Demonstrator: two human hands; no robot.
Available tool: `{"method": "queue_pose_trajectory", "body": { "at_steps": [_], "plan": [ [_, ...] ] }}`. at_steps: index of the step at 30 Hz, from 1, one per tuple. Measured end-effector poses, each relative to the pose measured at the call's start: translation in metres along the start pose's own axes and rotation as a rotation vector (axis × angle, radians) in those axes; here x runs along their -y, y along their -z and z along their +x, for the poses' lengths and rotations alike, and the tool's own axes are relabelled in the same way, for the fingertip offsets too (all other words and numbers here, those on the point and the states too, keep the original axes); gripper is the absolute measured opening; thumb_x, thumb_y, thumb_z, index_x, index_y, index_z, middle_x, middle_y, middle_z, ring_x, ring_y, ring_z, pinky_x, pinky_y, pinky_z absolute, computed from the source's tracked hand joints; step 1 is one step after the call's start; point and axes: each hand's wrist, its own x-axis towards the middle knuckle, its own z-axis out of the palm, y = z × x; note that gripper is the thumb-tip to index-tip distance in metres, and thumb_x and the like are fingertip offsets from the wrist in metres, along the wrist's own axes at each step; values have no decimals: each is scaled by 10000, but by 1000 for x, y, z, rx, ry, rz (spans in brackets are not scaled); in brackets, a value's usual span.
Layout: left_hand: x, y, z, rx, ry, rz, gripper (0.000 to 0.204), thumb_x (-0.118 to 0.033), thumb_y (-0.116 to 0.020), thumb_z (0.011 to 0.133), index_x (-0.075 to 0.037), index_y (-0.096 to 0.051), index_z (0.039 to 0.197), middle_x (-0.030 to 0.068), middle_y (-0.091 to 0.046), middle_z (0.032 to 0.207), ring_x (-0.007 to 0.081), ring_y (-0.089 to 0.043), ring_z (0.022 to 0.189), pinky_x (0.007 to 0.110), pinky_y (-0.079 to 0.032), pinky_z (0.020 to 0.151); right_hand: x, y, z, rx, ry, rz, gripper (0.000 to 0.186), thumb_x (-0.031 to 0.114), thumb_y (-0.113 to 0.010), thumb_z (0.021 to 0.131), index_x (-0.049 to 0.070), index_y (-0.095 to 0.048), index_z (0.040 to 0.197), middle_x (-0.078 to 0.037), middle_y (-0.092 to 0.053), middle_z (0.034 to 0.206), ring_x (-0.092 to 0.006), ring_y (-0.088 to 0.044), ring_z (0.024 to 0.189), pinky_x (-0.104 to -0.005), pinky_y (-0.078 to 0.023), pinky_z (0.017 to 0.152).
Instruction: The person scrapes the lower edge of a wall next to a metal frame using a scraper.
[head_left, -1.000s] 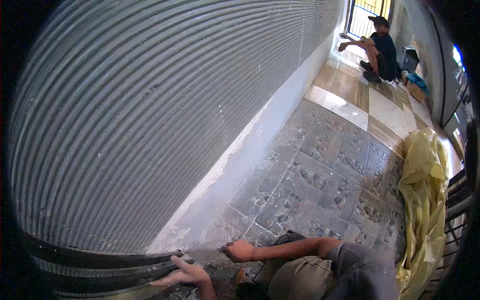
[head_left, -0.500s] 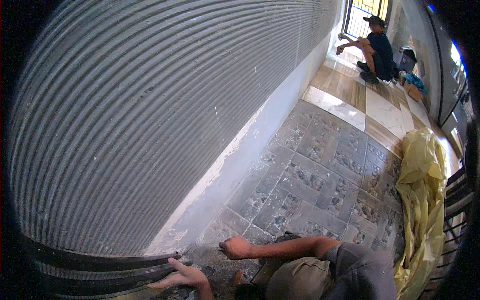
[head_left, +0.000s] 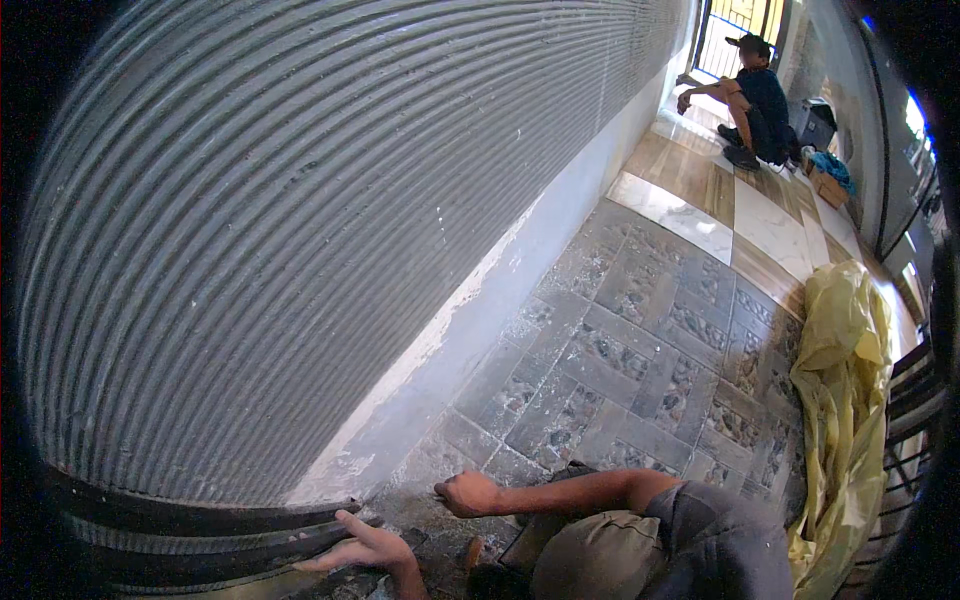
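At the lower edge, my left hand [head_left: 368, 545] has its thumb and fingers spread, close against the dark bars [head_left: 230, 521] at the foot of the corrugated grey wall; I cannot tell whether it presses on them. To its right, my right hand [head_left: 468, 493] is closed just over the dusty floor near the wall. A small dark tip shows at its knuckles, but what it grips is too small to name. Below that hand lies a small orange-brown piece [head_left: 473, 553], partly hidden. My bent knee [head_left: 600, 560] and grey sleeve [head_left: 715, 535] cover the floor beside it.
A pale, chipped strip [head_left: 440, 350] runs along the wall's base. Patterned grey tiles [head_left: 640, 350] meet glossy floor tiles [head_left: 690, 190] farther off. Yellow sheeting [head_left: 845, 390] lies along the right by dark railings. Another person [head_left: 760, 105] squats near a far gate, beside a box [head_left: 828, 188].
My left hand has shifted very slightly up along the bars. My right hand stays closed in nearly the same place. The far person's hand is a little lower.
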Motion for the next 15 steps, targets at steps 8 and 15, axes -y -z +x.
{"method": "queue_pose_trajectory", "body": {
  "at_steps": [8,15],
  "plan": [
    [0,1,2,-3,-82,199,921,-284,-585,821,48,94,1347,253,38,1377,338,-47,1293,448,-84,1035,1,-5,-2,-14,22,-15,201,204,-510,783,25,-544,868,-191,-600,713,-376,-593,645,-473,-472,578],
    [-2,1,1,2,-63,162,911,-277,-573,824,73,95,1336,270,20,1366,352,-86,1280,448,-98,1033,-1,-11,-1,-57,90,-4,194,198,-521,773,28,-550,861,-189,-594,693,-370,-591,640,-470,-472,578]
  ]
}}
